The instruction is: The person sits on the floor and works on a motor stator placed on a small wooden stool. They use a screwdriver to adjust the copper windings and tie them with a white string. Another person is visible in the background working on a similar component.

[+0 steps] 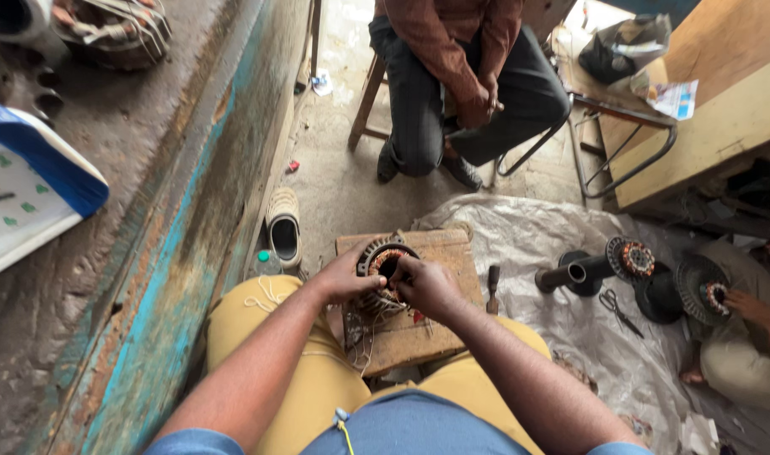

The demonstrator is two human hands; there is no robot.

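A round motor stator (pixel 383 263) with copper windings stands on a small wooden block (pixel 414 333) between my knees. My left hand (pixel 344 278) grips its left side. My right hand (pixel 427 285) rests on its right rim, fingers pinching at the windings near the centre hole. Thin white thread (pixel 267 295) lies over my left thigh, which is in yellow trousers.
A person in a brown shirt sits on a stool (pixel 364 105) ahead. At right another person's hand (pixel 747 307) touches a second stator (pixel 703 286). Scissors (pixel 618 310), a black pipe (pixel 570 274) and a screwdriver (pixel 492 285) lie on plastic sheeting. A worn teal bench (pixel 174 253) runs along the left, beside a sandal (pixel 282 226).
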